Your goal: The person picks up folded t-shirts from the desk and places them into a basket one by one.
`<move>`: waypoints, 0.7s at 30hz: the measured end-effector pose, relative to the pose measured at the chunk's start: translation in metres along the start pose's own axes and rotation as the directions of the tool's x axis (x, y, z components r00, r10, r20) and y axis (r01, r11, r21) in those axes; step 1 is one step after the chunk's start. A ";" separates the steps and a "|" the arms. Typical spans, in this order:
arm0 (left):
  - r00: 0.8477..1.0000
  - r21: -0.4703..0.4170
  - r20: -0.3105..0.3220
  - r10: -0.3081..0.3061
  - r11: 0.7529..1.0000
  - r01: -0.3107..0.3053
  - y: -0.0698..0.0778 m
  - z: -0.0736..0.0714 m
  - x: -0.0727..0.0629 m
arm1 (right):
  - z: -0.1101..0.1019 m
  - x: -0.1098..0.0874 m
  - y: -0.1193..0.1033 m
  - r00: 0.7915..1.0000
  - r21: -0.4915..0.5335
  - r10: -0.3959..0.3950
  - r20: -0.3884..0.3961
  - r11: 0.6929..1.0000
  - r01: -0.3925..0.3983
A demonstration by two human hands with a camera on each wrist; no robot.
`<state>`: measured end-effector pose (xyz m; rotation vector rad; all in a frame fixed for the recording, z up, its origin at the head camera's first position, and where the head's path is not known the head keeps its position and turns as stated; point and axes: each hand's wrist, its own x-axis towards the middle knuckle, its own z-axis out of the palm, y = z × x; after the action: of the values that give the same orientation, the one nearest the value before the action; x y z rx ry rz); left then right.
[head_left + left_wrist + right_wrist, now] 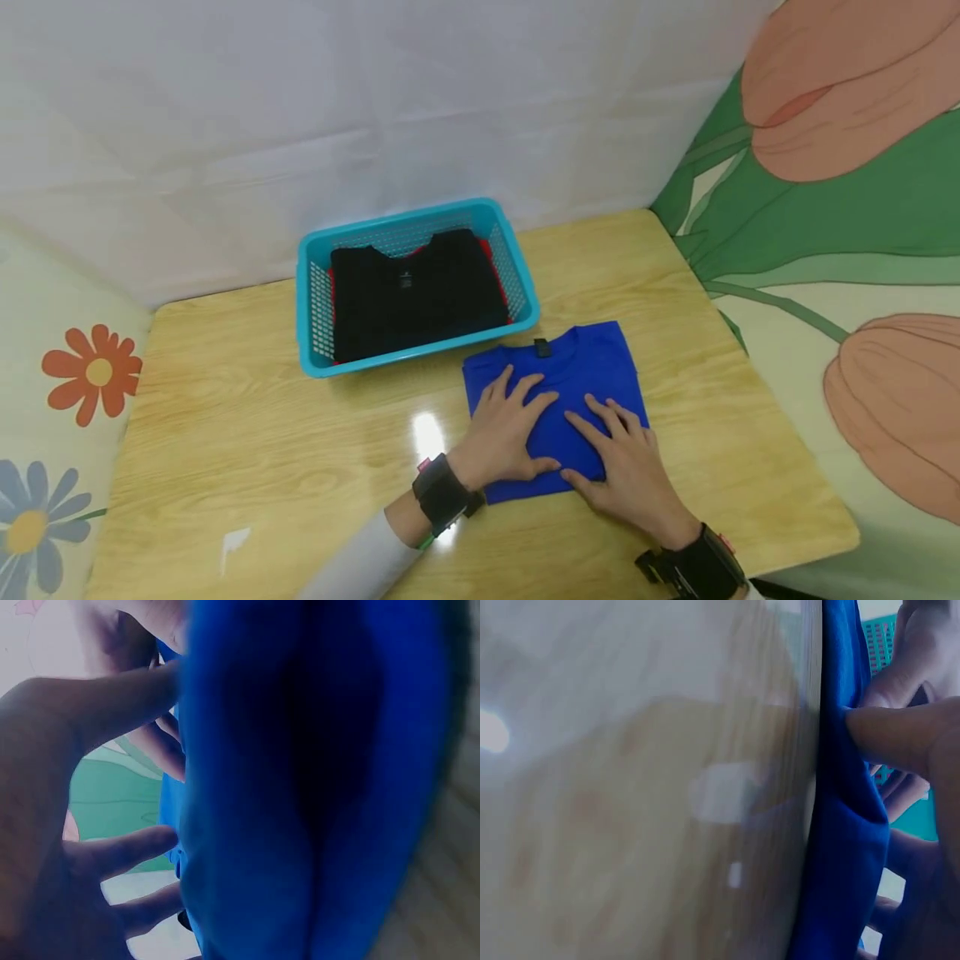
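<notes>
A folded blue T-shirt (592, 367) lies on the wooden table, its collar with a dark label toward the back. My left hand (504, 429) rests on its left half with the fingers spread. On the right half rests my right hand (628, 467), fingers also spread and touching the cloth. The two thumbs come close together near the shirt's front edge. In the left wrist view the layered edge of the blue T-shirt (255, 825) fills the middle, blurred. The right wrist view shows the thumb pressing a dent into the blue T-shirt (847, 802).
Behind and to the left stands a turquoise basket (420, 346) with a folded black T-shirt (412, 308) lying over red cloth (512, 308). The table (247, 417) meets a white wall sheet at the back and a flower-patterned sheet (825, 275) at the right.
</notes>
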<state>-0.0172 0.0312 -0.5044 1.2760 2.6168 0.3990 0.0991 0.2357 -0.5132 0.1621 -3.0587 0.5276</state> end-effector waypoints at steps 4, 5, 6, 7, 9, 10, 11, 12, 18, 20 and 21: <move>0.999 0.072 0.036 -0.039 0.997 0.036 -0.007 0.000 -0.009 | 0.006 0.009 -0.007 0.999 -0.017 -0.034 0.010 0.999 0.034; 0.998 0.087 0.040 -0.049 0.995 0.046 -0.009 0.000 -0.011 | 0.008 0.012 -0.009 0.999 -0.022 -0.045 0.010 0.999 0.045; 0.997 0.096 0.041 -0.060 0.994 0.056 -0.011 0.000 -0.013 | 0.010 0.014 -0.010 0.999 -0.021 -0.053 0.013 0.998 0.053; 0.997 0.099 0.040 -0.069 0.993 0.065 -0.013 0.001 -0.016 | 0.011 0.015 -0.012 0.998 -0.021 -0.058 0.017 0.998 0.059; 0.996 0.102 0.035 -0.080 0.992 0.076 -0.017 0.001 -0.020 | 0.014 0.018 -0.015 0.998 -0.019 -0.066 0.024 0.998 0.066; 0.996 0.104 0.032 -0.084 0.991 0.081 -0.019 0.001 -0.022 | 0.015 0.020 -0.017 0.997 -0.020 -0.069 0.028 0.997 0.070; 0.996 0.109 0.033 -0.088 0.991 0.084 -0.021 0.002 -0.025 | 0.015 0.021 -0.019 0.997 -0.021 -0.073 0.032 0.997 0.074; 0.995 0.113 0.034 -0.093 0.990 0.088 -0.023 0.001 -0.027 | 0.016 0.023 -0.021 0.996 -0.020 -0.074 0.040 0.997 0.075; 0.992 0.108 0.042 -0.119 0.988 0.113 -0.037 -0.003 -0.040 | 0.024 0.033 -0.037 0.993 -0.043 -0.105 0.056 0.993 0.107; 0.991 0.090 0.046 -0.129 0.988 0.124 -0.041 -0.004 -0.044 | 0.027 0.036 -0.042 0.992 -0.057 -0.111 0.066 0.992 0.115; 0.990 0.082 0.049 -0.135 0.988 0.130 -0.044 -0.005 -0.046 | 0.029 0.037 -0.045 0.991 -0.064 -0.114 0.072 0.991 0.118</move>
<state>-0.0228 -0.0322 -0.5114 1.1104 2.6763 0.2375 0.0667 0.1802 -0.5241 0.3605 -3.1032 0.4189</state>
